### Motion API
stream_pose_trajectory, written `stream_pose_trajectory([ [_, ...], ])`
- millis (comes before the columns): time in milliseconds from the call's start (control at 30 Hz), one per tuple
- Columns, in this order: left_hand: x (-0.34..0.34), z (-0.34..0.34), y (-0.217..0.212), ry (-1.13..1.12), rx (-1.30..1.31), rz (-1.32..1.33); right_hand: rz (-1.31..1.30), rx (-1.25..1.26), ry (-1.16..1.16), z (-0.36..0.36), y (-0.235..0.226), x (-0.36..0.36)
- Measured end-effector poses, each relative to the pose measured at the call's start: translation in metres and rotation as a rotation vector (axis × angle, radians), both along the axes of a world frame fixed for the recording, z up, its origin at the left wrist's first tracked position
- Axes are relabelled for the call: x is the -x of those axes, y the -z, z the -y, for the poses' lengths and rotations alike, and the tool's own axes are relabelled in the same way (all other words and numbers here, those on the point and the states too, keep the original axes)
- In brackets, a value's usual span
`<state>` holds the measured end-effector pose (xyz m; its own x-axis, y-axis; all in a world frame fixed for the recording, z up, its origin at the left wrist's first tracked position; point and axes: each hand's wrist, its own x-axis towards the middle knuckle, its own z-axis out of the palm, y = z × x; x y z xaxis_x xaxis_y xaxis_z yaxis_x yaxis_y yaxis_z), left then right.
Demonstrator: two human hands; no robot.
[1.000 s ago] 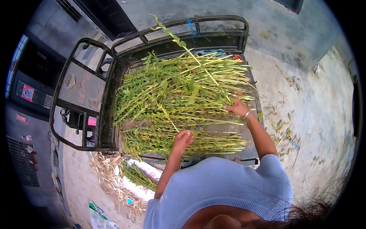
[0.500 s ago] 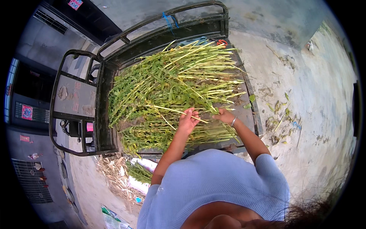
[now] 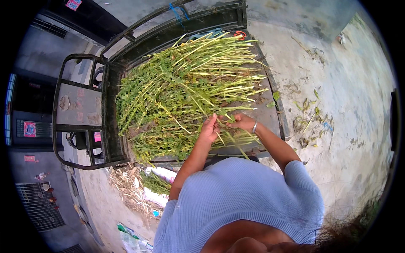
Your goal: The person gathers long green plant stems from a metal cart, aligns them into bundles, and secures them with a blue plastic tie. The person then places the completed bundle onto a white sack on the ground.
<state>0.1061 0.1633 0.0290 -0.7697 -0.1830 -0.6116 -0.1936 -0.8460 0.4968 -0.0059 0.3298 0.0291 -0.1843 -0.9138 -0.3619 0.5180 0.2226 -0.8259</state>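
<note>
A thick heap of cut green leafy stalks lies across the cart bed, leaves mostly to the left and pale cut ends to the right. Over the heap's near right part, my left hand is closed, thumb and fingers pinching a green stalk. Close beside it on the right, my right hand, with a silver bracelet at the wrist, closes round a leafy stalk whose blurred end slants down toward my body. The fingers hide just where the stalks are gripped.
Dark metal rails edge the cart at the left and far sides. A blue cord hangs on the far rail, near a red looped item. Fallen leaves litter the concrete at right; dry husks lie at lower left.
My hands have come closer together, the right one moving left. The long stalk that crossed my left hand no longer shows stretched leftward. The view has shifted slightly.
</note>
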Motion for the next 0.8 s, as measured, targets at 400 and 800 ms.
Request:
stream_pose_trajectory([
  [400, -0.026, -0.054, 0.019, 0.274, -0.244, -0.036, -0.022, -0.145, 0.452, -0.028, 0.001, 0.014],
  [800, -0.011, -0.074, -0.028, 0.265, -0.049, -0.101, -0.581, -0.196, 0.524, -0.055, 0.025, 0.039],
])
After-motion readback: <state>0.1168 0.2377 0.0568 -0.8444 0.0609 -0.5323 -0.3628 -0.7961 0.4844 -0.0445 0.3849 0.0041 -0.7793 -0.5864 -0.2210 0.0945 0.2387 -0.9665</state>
